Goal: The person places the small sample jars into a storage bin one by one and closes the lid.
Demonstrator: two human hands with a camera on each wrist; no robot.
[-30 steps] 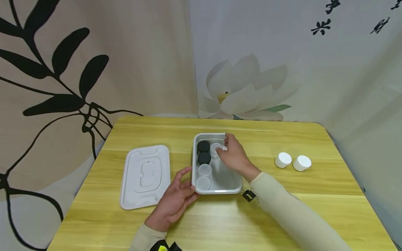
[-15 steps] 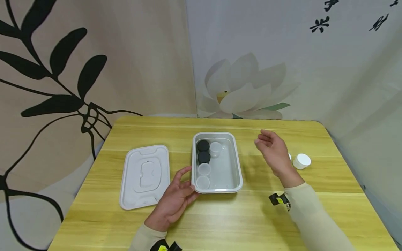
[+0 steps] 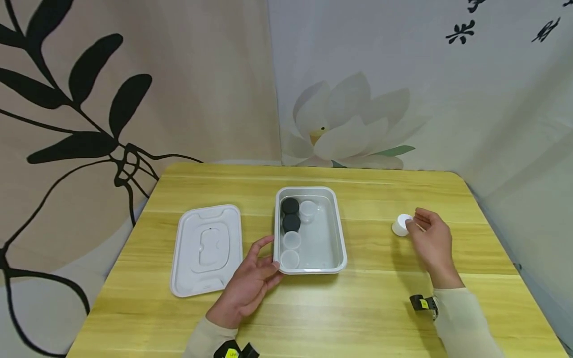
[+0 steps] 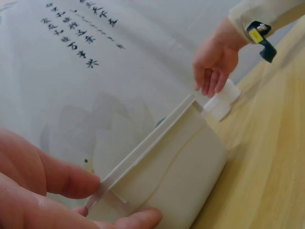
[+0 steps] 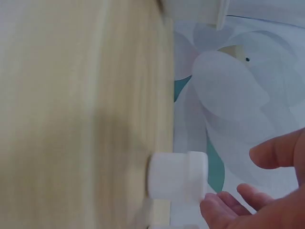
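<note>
My left hand (image 3: pixel 248 288) touches the left side of the white rectangular tray (image 3: pixel 340 233) near its front corner. In the left wrist view its fingers (image 4: pixel 71 180) rest on the tray's rim and wall. Inside the tray are two round black containers (image 3: pixel 291 223) and several translucent round ones (image 3: pixel 308 211). My right hand (image 3: pixel 431 246) hovers over the table's right side, thumb and fingers apart. Close to its fingertips stands a small white lidded jar (image 3: pixel 400 226). A second white jar (image 5: pixel 174 226) barely shows in the right wrist view; the hand hides it in the head view.
A white plastic lid (image 3: pixel 208 251) lies flat on the wooden table (image 3: pixel 371 303), left of the tray. Behind the table hang printed curtains (image 3: pixel 215 89) with a dark plant, a pale flower and black writing.
My right hand has left the tray, leaving the translucent container at the back, and has moved right to the white jars. My left hand stays at the tray.
</note>
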